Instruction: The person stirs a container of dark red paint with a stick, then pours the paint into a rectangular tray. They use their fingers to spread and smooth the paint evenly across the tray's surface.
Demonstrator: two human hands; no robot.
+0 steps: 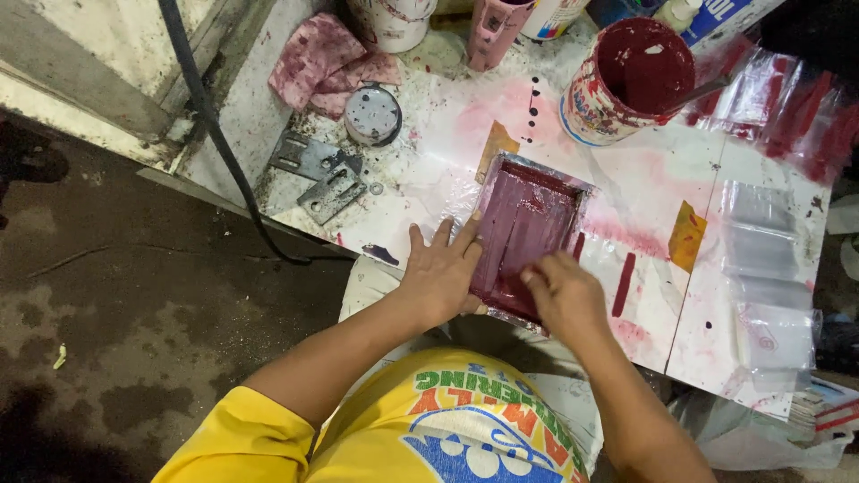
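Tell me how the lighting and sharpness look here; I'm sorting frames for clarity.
Head view: the white table is brightly lit; the floor at left lies dim; the clear plastic sheets catch glare; the left hand is sharp, and the right hand on the red-inked frame looks slightly blurred.

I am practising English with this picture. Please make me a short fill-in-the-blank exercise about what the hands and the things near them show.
1. The left hand rests flat on the ___ edge of the frame.
2. The ink on the frame is dark ___.
3. The open can stands on the ___ table.

Missing words: left; red; white
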